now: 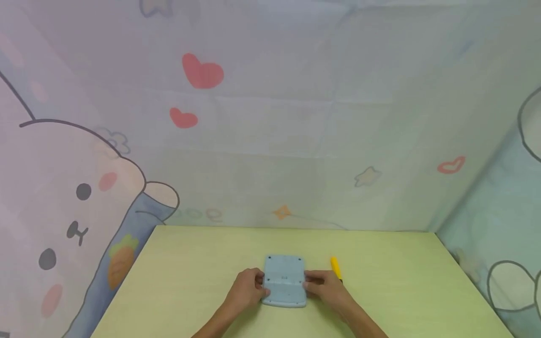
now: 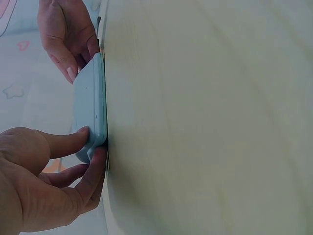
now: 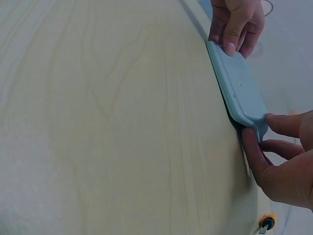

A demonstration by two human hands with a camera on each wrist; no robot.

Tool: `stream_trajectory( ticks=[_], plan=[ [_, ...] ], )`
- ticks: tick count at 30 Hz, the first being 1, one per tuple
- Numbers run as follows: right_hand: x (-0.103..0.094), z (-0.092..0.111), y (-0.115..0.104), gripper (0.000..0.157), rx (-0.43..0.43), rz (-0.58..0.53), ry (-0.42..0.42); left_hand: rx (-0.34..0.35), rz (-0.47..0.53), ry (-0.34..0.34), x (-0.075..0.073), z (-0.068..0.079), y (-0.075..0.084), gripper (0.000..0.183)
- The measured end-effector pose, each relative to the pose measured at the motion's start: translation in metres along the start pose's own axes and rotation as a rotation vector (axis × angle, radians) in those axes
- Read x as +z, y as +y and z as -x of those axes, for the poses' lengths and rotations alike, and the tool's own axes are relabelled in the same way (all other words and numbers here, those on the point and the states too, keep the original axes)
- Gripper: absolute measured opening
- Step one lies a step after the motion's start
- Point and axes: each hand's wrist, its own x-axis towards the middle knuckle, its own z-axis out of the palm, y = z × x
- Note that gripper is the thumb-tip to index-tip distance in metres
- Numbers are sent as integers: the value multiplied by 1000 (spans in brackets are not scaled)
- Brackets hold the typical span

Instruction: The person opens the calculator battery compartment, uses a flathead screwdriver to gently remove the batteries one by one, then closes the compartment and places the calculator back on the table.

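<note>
Bare forearms (image 1: 361, 319) reach in nearest to us, ending in our left hand (image 1: 248, 287) and right hand (image 1: 331, 287), which pinch opposite side edges of a pale blue, round-cornered plastic case (image 1: 284, 281), thumbs at its upper face and fingers lower at the rim. It lies between our hands over the pale yellow-green wood-grain table (image 1: 177, 281), its long axis seemingly running away from us, so neither hand is nearer. We cannot tell whether its underside rests fully flat. Just beyond our right hand lies a slim yellow rod with a black end (image 1: 336, 267).
</note>
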Motion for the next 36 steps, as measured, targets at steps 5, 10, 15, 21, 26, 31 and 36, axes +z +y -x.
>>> stream_trajectory(
  ticks=[5, 10, 15, 21, 26, 31, 36],
  plan=[
    [1, 1, -1, 54, 3, 15, 4, 4, 1, 3, 1, 0, -2, 35],
    [5, 1, -2, 53, -3, -8, -10, -4, -24, 13, 1, 2, -6, 35],
    [6, 1, -3, 52, 1, 5, -9, 8, -22, 15, 0, 3, -7, 35],
    [4, 3, -4, 51, -24, 6, -3, 6, -8, 12, 0, 3, -6, 35],
    [2, 4, -6, 49, -33, 69, 15, 35, -12, 6, -2, 3, -1, 37],
    [1, 3, -8, 43, -85, 171, 44, 53, -25, -3, -3, 5, 4, 39],
    [0, 2, -10, 38, -133, 308, 73, 61, -79, -11, -4, 6, 5, 40]
  ],
)
